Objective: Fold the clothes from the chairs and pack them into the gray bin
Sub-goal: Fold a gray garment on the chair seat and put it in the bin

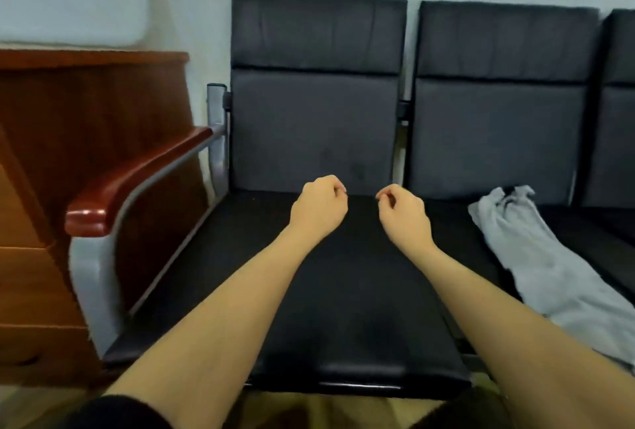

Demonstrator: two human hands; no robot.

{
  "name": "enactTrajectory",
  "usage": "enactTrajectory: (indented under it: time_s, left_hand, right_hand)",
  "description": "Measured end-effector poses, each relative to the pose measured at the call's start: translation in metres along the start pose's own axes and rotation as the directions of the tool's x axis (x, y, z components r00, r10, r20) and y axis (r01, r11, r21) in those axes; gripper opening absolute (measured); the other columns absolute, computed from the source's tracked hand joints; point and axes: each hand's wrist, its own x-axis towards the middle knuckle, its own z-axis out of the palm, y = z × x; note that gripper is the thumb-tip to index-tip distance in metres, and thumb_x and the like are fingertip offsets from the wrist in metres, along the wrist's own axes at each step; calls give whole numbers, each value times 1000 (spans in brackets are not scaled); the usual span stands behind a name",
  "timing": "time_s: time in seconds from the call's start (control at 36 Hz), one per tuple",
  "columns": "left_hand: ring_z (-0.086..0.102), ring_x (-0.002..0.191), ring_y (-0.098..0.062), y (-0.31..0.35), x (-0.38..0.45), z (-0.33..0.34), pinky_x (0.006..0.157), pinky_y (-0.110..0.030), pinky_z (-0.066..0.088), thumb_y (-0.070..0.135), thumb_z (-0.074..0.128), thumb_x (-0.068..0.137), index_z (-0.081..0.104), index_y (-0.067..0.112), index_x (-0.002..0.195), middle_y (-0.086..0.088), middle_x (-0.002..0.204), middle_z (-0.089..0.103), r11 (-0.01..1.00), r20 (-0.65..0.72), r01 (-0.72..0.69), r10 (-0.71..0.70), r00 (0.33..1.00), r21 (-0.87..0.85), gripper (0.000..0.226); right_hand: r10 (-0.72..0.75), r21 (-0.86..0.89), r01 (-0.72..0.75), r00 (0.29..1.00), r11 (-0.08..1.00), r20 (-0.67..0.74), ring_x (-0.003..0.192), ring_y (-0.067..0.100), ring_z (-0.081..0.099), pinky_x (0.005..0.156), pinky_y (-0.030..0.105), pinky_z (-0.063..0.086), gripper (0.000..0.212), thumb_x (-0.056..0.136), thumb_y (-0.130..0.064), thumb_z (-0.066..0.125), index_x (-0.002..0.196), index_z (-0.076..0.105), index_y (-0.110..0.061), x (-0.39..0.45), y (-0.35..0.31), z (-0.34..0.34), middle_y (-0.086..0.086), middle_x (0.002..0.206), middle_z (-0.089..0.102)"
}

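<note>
Both bare forearms are extended over the black padded vinyl chair seat (343, 291), which occupies the centre of the view. The left hand (319, 205) is held just left of centre, its fingers curled inward with thumb and forefinger tips brought together; nothing is seen between them. The right hand (403, 210) mirrors it just to the right, fingers likewise curled and pinched on nothing visible. The two hands are near each other but apart, poised above the rear of the seat. Whether a thin dark item is pinched against the dark upholstery cannot be told; none is evident.

The crumpled light grey cloth garment (549, 267) lies at about 3 o'clock from the hands, on the adjoining black seat, stretched from the backrest toward the front edge at 5 o'clock. It is untouched and unfolded. The bare seat beneath the hands is judged a likely folding surface, flat and within easy reach.

The gray bin is not in view. At 9 o'clock a red-brown polished wooden armrest (137, 181) on a metal frame is noted, with a brown wooden cabinet (51, 153) beyond it.

The garment is judged to be the next item due for collection.
</note>
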Motion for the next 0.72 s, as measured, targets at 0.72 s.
enactTrajectory:
  time_s: [0.72]
  left_hand:
    - [55, 108, -28, 93, 64, 289, 95, -43, 44, 2, 43, 91, 62, 12, 114, -9, 117, 59, 963, 508, -266, 254, 823, -50, 31]
  right_hand:
    - [317, -787, -211, 948, 579, -21, 109, 29, 45, 93, 36, 30, 28, 86, -24, 52, 110, 51, -9, 27, 249, -93, 9, 116, 50]
